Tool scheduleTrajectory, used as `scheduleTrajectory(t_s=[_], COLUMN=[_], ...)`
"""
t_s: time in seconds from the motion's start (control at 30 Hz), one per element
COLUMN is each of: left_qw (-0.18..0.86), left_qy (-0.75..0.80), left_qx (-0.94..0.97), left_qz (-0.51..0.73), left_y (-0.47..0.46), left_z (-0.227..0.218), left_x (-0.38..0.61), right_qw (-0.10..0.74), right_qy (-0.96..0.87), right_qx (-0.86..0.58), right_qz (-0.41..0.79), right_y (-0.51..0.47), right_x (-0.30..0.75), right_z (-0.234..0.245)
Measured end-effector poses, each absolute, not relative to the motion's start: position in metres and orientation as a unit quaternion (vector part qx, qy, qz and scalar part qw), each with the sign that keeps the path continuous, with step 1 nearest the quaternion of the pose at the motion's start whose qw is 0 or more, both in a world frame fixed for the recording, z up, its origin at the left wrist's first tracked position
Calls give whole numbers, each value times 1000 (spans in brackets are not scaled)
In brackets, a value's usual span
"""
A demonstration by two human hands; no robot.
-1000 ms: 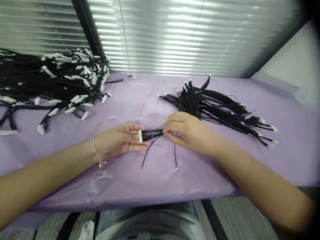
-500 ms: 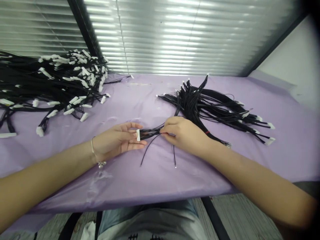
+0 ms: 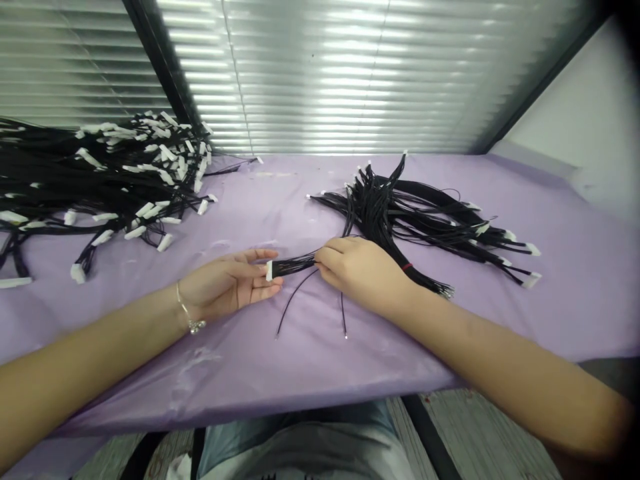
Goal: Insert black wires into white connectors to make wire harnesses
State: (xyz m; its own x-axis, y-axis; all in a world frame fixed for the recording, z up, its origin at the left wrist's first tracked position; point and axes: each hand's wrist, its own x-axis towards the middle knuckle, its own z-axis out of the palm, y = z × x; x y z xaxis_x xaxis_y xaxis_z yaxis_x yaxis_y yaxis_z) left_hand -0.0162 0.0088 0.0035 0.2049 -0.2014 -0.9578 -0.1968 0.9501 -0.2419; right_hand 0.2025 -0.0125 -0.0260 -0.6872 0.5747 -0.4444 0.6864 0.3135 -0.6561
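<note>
A black wire harness [image 3: 295, 265] stretches between my two hands, over the purple cover. My left hand [image 3: 231, 283] holds its white connector [image 3: 270, 271] between the thumb and fingers, palm partly up. My right hand [image 3: 357, 267] pinches the wires a short way along; its fingertips are partly hidden. Two loose wire ends hang down below the fingers, one a black wire [image 3: 286, 307] curving left, the other a straighter wire [image 3: 343, 317]. Just behind my right hand lies a bundle of black wires [image 3: 385, 233] tied with a red band [image 3: 407, 267].
At the left is a large heap of black wire harnesses [image 3: 100, 180] with white connectors. More harnesses with white connectors [image 3: 531, 280] fan out at the right. The purple-covered table [image 3: 240, 380] runs up to window blinds [image 3: 310, 80] at the back.
The wires between my hands lie closer together and straighter than before. Both hands keep their hold; the whole view has shifted slightly.
</note>
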Motion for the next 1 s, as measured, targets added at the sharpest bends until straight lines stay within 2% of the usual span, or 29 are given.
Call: scheduleTrajectory(t_s=[0.4,0.53,0.67,0.83,1.0], left_qw=[725,732,717,717,697], left_qy=[664,663,692,678,678], left_qx=[-139,-84,-13,153,235], left_qz=[117,133,83,51,14], left_y=[14,19,16,8,6], left_z=[2,7,9,6,5], left_x=[-19,-15,-12,-18,-23], right_qw=[74,-18,-116,-129,-178], right_qy=[783,748,655,618,649], right_qx=[401,455,552,527,549], right_qz=[-470,-483,-503,-569,-496], right_y=[-7,-5,-5,-7,-9], right_x=[213,220,220,217,214], right_z=[-29,-32,-30,-26,-19])
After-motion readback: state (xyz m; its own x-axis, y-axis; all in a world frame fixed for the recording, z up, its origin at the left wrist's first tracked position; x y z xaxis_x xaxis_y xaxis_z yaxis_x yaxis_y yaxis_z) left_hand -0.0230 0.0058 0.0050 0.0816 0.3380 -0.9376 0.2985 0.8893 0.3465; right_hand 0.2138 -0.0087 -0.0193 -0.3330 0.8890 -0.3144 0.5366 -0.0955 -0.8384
